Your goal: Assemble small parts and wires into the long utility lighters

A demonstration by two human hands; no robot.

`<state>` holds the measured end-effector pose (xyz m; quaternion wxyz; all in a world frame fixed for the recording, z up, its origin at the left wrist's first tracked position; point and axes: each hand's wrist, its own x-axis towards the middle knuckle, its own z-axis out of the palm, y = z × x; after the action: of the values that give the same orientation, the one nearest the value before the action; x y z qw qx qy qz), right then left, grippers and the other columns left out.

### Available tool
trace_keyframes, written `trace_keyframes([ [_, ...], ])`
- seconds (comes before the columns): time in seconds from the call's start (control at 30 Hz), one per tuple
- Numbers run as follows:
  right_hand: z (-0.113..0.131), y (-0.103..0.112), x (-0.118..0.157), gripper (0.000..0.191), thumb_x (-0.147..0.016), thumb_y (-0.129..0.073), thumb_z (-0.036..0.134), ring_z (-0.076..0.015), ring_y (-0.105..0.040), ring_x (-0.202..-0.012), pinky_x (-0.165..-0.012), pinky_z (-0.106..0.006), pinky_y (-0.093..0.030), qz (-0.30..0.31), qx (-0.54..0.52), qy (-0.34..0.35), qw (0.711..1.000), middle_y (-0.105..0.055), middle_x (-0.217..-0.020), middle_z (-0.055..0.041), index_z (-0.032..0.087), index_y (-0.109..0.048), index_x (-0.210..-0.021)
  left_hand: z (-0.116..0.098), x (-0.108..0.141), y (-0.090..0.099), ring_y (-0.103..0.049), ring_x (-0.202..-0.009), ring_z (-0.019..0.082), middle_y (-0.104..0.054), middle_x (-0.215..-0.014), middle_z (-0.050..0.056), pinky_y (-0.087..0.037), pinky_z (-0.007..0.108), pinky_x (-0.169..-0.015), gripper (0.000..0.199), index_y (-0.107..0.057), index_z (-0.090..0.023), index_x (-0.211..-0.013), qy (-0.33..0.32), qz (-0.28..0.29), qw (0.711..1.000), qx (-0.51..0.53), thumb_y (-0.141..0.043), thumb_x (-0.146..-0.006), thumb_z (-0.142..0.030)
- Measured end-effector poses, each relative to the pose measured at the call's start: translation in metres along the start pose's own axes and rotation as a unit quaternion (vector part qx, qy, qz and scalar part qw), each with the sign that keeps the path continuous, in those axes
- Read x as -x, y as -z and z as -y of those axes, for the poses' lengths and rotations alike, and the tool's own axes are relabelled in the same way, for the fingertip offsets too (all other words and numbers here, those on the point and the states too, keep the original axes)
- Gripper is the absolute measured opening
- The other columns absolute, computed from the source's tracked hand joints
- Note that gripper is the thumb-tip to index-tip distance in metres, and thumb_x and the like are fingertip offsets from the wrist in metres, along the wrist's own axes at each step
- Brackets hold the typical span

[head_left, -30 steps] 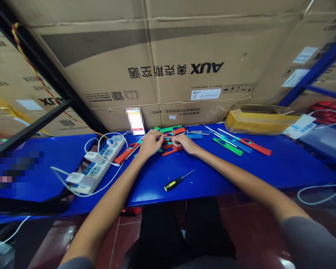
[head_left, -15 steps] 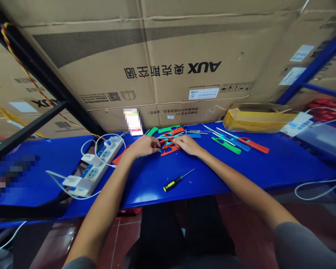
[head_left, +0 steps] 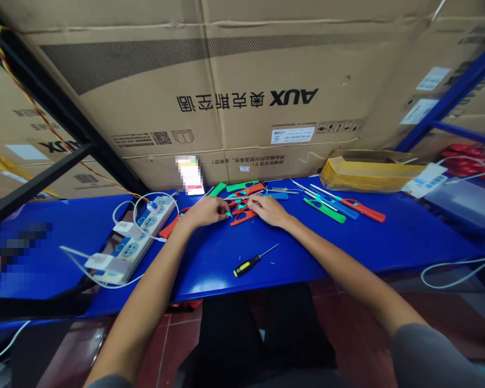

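Between my hands lies a red lighter casing half, finger loop showing, with other red and green parts just behind it. My left hand is closed, and a small green plastic piece shows at its fingertips. My right hand has its thumb and fingers pinched together over the red parts; what sits between them is hidden. A green casing and a red one lie beyond. Nearer the front edge rests a black-and-yellow screwdriver.
Long-nosed lighters in green, blue and red lie at right, before a yellow box. A white power strip with plugs and looping cables stands left. A lit phone leans against a large carton.
The view has shifted slightly. My left fingers have turned a little and the green piece at their tips shows more clearly. My right hand stays pinched over the red parts.
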<state>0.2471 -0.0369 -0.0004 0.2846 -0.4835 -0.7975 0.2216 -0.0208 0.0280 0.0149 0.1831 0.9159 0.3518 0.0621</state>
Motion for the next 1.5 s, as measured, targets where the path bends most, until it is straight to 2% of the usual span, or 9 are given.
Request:
trace_keyframes([
  [0.17, 0.000, -0.005, 0.001, 0.029, -0.107, -0.042, 0.030, -0.0189, -0.057, -0.074, -0.070, -0.028, -0.032, -0.025, 0.007, -0.007, 1.000, -0.065, -0.079, -0.0015, 0.021, -0.061, -0.087, 0.000, 0.000, 0.002, -0.064, -0.076, 0.018, -0.076, -0.097, 0.007, -0.046, 0.031, -0.074, 0.032, -0.081, -0.018, -0.109, 0.011, 0.001, 1.000, -0.007, -0.065, -0.085, -0.034],
  [0.43, 0.007, -0.011, 0.001, 0.029, -0.107, -0.040, 0.025, -0.0196, -0.061, -0.078, -0.073, -0.027, -0.036, -0.010, 0.016, -0.030, 0.999, -0.069, -0.084, -0.0027, 0.022, -0.064, -0.089, -0.001, 0.002, 0.002, -0.065, -0.077, 0.020, -0.075, -0.095, 0.008, -0.045, 0.032, -0.073, 0.031, -0.081, -0.017, -0.107, 0.006, 0.008, 1.000, -0.008, -0.064, -0.087, -0.035],
  [0.6, 0.009, -0.011, 0.002, 0.026, -0.104, -0.044, 0.025, -0.0189, -0.058, -0.071, -0.067, -0.027, -0.032, -0.017, 0.033, -0.040, 0.998, -0.067, -0.078, -0.0024, 0.021, -0.062, -0.086, 0.000, 0.002, 0.003, -0.064, -0.078, 0.020, -0.074, -0.095, 0.008, -0.046, 0.032, -0.074, 0.031, -0.081, -0.016, -0.107, 0.004, 0.001, 1.000, -0.016, -0.065, -0.087, -0.033],
  [0.8, 0.008, -0.010, 0.003, 0.023, -0.101, -0.045, 0.026, -0.0180, -0.054, -0.067, -0.066, -0.028, -0.030, -0.021, 0.025, -0.019, 0.999, -0.061, -0.072, -0.0003, 0.022, -0.060, -0.083, 0.002, 0.001, 0.001, -0.063, -0.080, 0.020, -0.073, -0.099, 0.008, -0.047, 0.033, -0.078, 0.029, -0.081, -0.017, -0.109, -0.006, -0.017, 0.999, -0.039, -0.067, -0.087, -0.031],
  [1.1, 0.010, -0.011, 0.005, 0.021, -0.100, -0.044, 0.029, -0.0195, -0.055, -0.067, -0.066, -0.028, -0.031, -0.025, 0.001, -0.004, 1.000, -0.062, -0.073, 0.0003, 0.022, -0.064, -0.096, 0.003, 0.001, -0.001, -0.065, -0.082, 0.021, -0.074, -0.100, 0.008, -0.049, 0.033, -0.079, 0.024, -0.079, -0.018, -0.109, -0.009, -0.014, 0.998, -0.055, -0.069, -0.090, -0.028],
  [1.3, 0.012, -0.012, 0.006, 0.024, -0.102, -0.043, 0.030, -0.0198, -0.053, -0.063, -0.064, -0.028, -0.028, -0.015, 0.016, -0.023, 0.999, -0.060, -0.069, 0.0024, 0.023, -0.064, -0.113, 0.004, 0.000, -0.002, -0.065, -0.083, 0.020, -0.074, -0.102, 0.008, -0.049, 0.032, -0.079, 0.022, -0.079, -0.018, -0.105, -0.019, -0.002, 0.999, -0.049, -0.067, -0.088, -0.025],
  [1.5, 0.016, -0.013, 0.006, 0.022, -0.096, -0.052, 0.026, -0.0164, -0.049, -0.057, -0.064, -0.026, -0.028, -0.007, 0.018, -0.031, 0.999, -0.060, -0.066, 0.0055, 0.022, -0.065, -0.114, 0.003, 0.001, -0.002, -0.065, -0.082, 0.019, -0.075, -0.099, 0.006, -0.049, 0.031, -0.077, 0.019, -0.079, -0.019, -0.102, -0.016, -0.005, 0.999, -0.041, -0.069, -0.088, -0.026],
])
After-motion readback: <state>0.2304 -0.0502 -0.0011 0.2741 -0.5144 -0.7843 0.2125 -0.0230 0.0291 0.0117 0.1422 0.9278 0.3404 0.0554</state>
